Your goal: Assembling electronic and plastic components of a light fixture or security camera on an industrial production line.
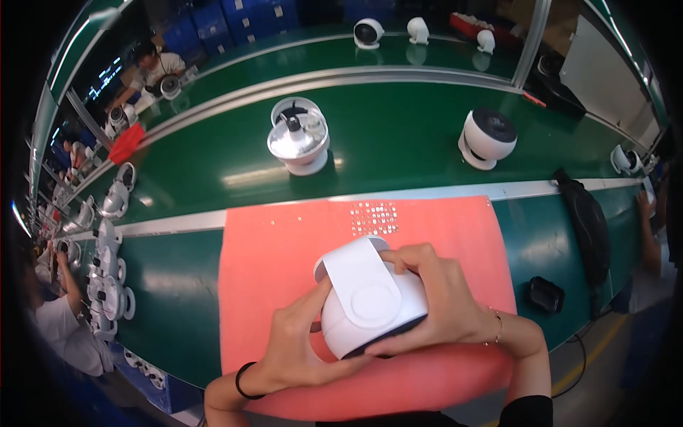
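Note:
Both hands hold a white rounded device [409, 299] with a curved bracket-like stand [359, 274] bent over its top and a dark face turned downward. My left hand [292, 345] wraps its left side, fingers curled underneath. My right hand [448, 299] grips its right side, with the thumb along the lower dark edge. Below it lies a pink mat [256, 285]. Just beyond the device, rows of small shiny pieces [374, 218] sit on the mat, with a few loose ones to their left.
On the green conveyor [398, 135] stand an opened white unit [299, 146] and a dark-topped white unit [489, 135]. Several white parts [107, 285] line the left side. At right lie a black pouch [587, 220] and a small black tray [546, 294]. Co-workers [67, 313] sit at left.

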{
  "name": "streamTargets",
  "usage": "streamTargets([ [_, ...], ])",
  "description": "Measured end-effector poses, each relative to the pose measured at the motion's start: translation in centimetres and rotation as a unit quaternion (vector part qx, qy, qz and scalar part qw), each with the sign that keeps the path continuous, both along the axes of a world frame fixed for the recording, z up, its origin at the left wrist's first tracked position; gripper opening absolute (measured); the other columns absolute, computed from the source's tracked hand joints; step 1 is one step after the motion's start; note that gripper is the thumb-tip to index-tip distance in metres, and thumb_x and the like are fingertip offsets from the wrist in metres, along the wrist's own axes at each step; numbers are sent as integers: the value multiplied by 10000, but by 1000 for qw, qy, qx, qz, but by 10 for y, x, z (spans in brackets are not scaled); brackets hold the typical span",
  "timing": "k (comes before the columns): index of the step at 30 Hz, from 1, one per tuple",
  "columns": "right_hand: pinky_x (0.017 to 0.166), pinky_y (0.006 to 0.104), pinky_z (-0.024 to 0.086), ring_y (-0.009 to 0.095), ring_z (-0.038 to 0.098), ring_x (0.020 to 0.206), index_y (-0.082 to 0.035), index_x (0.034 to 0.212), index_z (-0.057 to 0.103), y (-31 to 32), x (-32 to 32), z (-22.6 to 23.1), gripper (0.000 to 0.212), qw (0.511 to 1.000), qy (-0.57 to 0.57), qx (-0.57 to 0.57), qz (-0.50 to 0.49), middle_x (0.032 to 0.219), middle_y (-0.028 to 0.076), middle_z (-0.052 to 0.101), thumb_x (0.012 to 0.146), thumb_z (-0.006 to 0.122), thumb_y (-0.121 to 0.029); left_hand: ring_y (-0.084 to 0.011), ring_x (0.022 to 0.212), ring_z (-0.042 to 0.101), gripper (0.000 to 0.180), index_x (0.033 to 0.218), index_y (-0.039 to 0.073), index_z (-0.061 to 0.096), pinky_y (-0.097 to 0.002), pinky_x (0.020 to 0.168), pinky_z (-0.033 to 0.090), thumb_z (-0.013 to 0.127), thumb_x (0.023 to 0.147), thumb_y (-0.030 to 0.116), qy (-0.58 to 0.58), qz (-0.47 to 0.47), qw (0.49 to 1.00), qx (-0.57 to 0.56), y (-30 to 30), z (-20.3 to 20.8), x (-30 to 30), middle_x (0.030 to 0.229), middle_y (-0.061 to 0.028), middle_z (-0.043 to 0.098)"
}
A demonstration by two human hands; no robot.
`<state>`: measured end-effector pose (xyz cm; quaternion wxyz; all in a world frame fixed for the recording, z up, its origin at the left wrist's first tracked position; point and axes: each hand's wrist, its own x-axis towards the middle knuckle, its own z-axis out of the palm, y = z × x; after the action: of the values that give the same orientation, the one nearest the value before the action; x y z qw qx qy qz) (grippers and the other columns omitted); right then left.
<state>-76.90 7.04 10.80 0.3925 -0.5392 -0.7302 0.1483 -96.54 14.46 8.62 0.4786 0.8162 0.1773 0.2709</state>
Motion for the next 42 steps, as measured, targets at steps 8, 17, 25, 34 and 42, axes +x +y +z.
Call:
streamTargets([
  [8,889,373,424,292,508,1064,-51,1184,251,46,-5,9,878,996,81,-6,20,1168,210,474,574,819,-327,-237,1012,570,820,1278,-48,374,-315,782,511,773,597,174,-106,25,991,-74,51,-9,-5,1114,-156,560],
  [17,846,370,491,329,533,1069,-48,1317,358,96,-41,10,869,963,16,246,-110,1228,226,469,579,776,-236,-291,1187,415,704,1313,103,342,-436,972,368,321,848,631,-484,114,797,-342,97,4,53,1306,-103,414],
  [25,803,343,513,255,533,1077,-40,1302,386,112,-15,18,854,953,116,256,-111,1212,192,496,567,784,-216,-282,1145,462,759,1293,117,362,-436,942,410,319,804,696,-466,88,806,-354,122,18,90,1280,-110,433],
  [34,875,418,432,278,518,1027,-60,1232,359,127,128,-8,641,767,620,10,-166,1206,129,434,767,648,-395,-323,1166,411,673,1270,23,258,-418,953,380,608,805,361,-329,-45,674,-660,142,-18,150,1288,-227,327],
  [42,957,452,361,338,425,1145,-50,1336,165,134,166,-48,889,762,587,6,-272,1285,181,333,737,655,-488,-327,1175,394,563,1276,11,284,-412,1014,355,582,815,140,-356,59,782,-509,211,-88,188,1243,-200,369],
])
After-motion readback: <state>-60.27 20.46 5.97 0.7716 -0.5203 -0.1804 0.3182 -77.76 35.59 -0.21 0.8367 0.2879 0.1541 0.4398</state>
